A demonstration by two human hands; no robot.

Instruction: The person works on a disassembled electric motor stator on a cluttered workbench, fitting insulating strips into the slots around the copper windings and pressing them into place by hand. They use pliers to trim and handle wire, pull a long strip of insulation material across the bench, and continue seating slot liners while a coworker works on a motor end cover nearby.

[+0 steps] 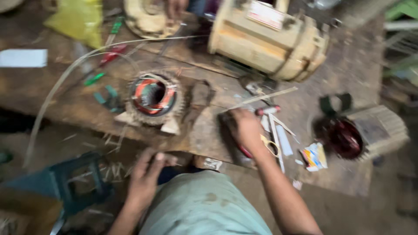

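Note:
The picture is blurred by motion. My right hand (245,127) rests knuckles-up on the worn wooden bench (52,93), its fingers closed at the end of a red-and-white-handled tool (267,110). Yellow-handled scissors (270,146) lie just right of my wrist. My left hand (146,174) hangs at the bench's near edge with its fingers curled; whether it holds anything is too blurred to tell. A stator with red and copper windings (152,95) stands on the bench left of my right hand.
A big beige motor housing (270,41) lies at the back. Another person's hand (176,6) rests on a round end cover (148,19). At right lies a ribbed motor with dark red windings (348,135). Screwdrivers (112,54), a yellow bag (78,19) and a green stool (74,178) are at left.

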